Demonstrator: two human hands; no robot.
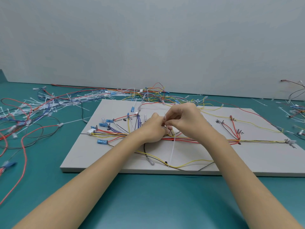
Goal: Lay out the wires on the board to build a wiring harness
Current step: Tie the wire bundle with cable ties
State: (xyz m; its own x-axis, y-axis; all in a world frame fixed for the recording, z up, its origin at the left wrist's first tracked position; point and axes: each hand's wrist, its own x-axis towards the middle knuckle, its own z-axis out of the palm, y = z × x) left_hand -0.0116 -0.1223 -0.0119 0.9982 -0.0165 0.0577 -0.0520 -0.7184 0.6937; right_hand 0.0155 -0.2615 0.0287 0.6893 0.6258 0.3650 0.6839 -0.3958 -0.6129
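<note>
Wires (179, 139) are bundled along the middle of the board (92, 156), beneath both hands. White cable tie (171, 151) is pinched between left hand (152, 129) and right hand (186, 119), trailing toward the near edge.

Hands meeting over wire bundle (189, 140) at centre of board (92, 156).
Left hand (152, 129) and right hand (186, 121) touching, both pinching a white cable tie (172, 151) trailing toward 6 o'clock. Loose wires (24, 116) heaped on teal surface (49, 187) at 9 o'clock.
</note>
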